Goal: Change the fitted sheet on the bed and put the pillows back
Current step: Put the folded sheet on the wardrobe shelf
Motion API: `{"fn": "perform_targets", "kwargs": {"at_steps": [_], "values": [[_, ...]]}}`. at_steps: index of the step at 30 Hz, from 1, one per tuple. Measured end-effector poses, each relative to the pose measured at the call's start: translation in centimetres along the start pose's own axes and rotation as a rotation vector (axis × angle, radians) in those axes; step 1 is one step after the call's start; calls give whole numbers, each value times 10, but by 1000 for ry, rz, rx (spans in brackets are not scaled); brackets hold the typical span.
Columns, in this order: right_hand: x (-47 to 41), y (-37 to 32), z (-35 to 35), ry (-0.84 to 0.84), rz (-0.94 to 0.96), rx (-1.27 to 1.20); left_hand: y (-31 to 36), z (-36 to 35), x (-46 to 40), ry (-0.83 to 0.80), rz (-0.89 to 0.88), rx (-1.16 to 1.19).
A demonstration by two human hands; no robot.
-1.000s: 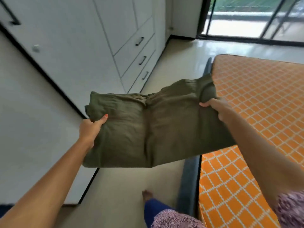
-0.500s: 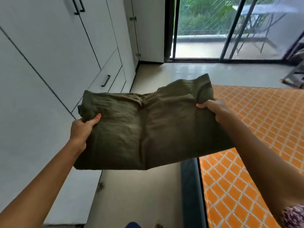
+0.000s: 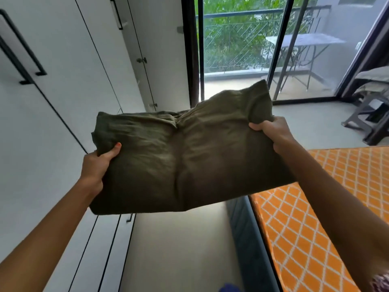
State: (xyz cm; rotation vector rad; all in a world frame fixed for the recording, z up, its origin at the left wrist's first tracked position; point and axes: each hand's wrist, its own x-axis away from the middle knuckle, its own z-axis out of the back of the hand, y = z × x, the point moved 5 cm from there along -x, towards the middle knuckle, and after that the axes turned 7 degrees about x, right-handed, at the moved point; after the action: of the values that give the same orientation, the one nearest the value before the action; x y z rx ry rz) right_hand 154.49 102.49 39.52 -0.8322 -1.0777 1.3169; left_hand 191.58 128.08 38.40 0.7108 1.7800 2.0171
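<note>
A: While the folded green sheet point(image 3: 185, 163) hangs in the air between both hands, where does it sit relative to the bed?
B: Mostly over the floor, left of the mattress point(image 3: 328, 218). Only its right end overlaps the orange mattress edge. Mattress looks bare, no sheet on it.
A: Grips?
B: Left hand point(image 3: 95, 167) clamps the left edge, thumb on top, fingers curled under. Right hand point(image 3: 271, 131) pinches the upper right corner, bunching the cloth there.
A: Long axis?
B: Runs left to right, hand to hand, right end tilted higher. It's roughly crosswise to the mattress's near side rail.
A: Nearer hand to the bed?
B: Right, clearly. My guess: the bundle has to swing rightward onto the mattress, right hand leading, then get unfolded.
A: Pillows?
B: None in view. Wardrobe doors point(image 3: 63, 102) on the left, glass balcony door point(image 3: 237, 49) ahead.
</note>
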Motion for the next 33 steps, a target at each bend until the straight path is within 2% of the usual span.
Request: {"fn": "perform_targets", "kwargs": {"at_steps": [8, 15, 20, 33], "values": [[-200, -54, -59, 41, 74, -54, 58, -112, -189, -14, -114, -2], [-387, -131, -111, 39, 156, 0, 122, -230, -350, 34, -209, -41], [-506, -172, -148, 75, 197, 26, 145, -284, -454, 76, -224, -59], [-806, -278, -306, -7, 307, 104, 213, -417, -755, 147, -325, -146]]}}
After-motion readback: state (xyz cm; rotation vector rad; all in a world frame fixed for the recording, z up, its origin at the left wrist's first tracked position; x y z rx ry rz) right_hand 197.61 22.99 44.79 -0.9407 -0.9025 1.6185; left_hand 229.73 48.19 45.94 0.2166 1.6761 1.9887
